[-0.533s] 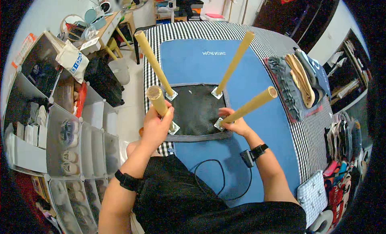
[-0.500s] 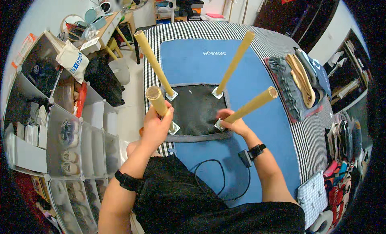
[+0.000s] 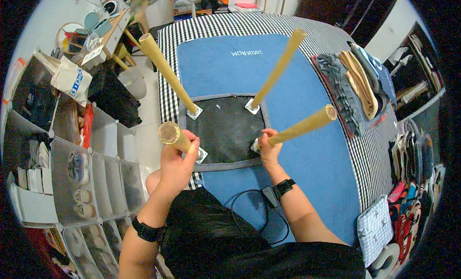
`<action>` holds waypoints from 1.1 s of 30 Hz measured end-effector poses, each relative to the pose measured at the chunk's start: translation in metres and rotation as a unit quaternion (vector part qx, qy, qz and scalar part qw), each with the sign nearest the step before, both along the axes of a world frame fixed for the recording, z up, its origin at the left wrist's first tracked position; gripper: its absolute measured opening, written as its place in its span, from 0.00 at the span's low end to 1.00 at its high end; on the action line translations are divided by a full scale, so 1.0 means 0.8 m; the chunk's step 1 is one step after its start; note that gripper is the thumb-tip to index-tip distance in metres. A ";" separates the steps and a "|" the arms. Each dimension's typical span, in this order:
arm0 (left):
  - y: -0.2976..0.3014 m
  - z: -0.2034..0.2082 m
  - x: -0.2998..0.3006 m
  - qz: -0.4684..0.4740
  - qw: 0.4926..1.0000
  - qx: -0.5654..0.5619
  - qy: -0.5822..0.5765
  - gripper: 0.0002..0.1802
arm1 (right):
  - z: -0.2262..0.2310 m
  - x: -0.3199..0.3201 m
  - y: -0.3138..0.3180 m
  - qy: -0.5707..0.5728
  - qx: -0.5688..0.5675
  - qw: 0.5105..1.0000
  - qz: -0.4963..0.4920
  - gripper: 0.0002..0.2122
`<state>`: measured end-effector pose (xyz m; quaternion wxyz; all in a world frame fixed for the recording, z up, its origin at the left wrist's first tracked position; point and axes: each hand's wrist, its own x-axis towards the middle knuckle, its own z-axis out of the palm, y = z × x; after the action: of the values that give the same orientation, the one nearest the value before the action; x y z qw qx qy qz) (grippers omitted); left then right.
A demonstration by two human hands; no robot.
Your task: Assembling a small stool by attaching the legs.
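Note:
An upturned stool seat (image 3: 224,130) with a black underside and grey edging lies on a blue mat (image 3: 312,173). Wooden legs rise from metal plates at its corners. My left hand (image 3: 178,156) is wrapped round the near left leg (image 3: 174,136), low down by its plate. At the near right, my right hand (image 3: 270,148) grips the base of the near right leg (image 3: 307,124), which leans outward. The far left leg (image 3: 168,72) and far right leg (image 3: 278,70) stand untouched. A black cable (image 3: 249,190) runs from a small grey device (image 3: 270,196) at my right wrist.
The mat covers part of a bed with a black-and-white checked cover (image 3: 336,48). Folded clothes (image 3: 355,87) lie at the right. Clear shoe boxes (image 3: 79,183) stack at the left, near a black suitcase (image 3: 113,94) and a waste bin (image 3: 132,82).
My right hand has closed round the base of the near right leg. My left hand keeps its hold on the near left leg. The whole view has shifted slightly.

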<state>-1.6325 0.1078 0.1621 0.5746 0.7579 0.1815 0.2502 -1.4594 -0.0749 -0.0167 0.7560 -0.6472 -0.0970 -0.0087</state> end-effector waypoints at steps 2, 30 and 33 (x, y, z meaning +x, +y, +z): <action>-0.001 -0.001 0.001 0.011 0.999 -0.028 -0.043 0.05 | -0.006 0.004 0.002 -0.040 -0.019 0.998 -0.048 0.04; 0.009 -0.013 -0.004 0.031 0.999 0.037 -0.004 0.06 | -0.007 0.005 -0.014 0.036 -0.032 0.989 0.141 0.04; 0.005 -0.010 -0.001 0.021 0.999 0.010 -0.029 0.06 | -0.007 -0.002 -0.007 0.013 -0.063 0.996 0.065 0.03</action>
<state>-1.6333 0.1119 0.1540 0.5664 0.7524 0.1778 0.2855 -1.4606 -0.0803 -0.0225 0.7140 -0.6859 -0.1295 0.0549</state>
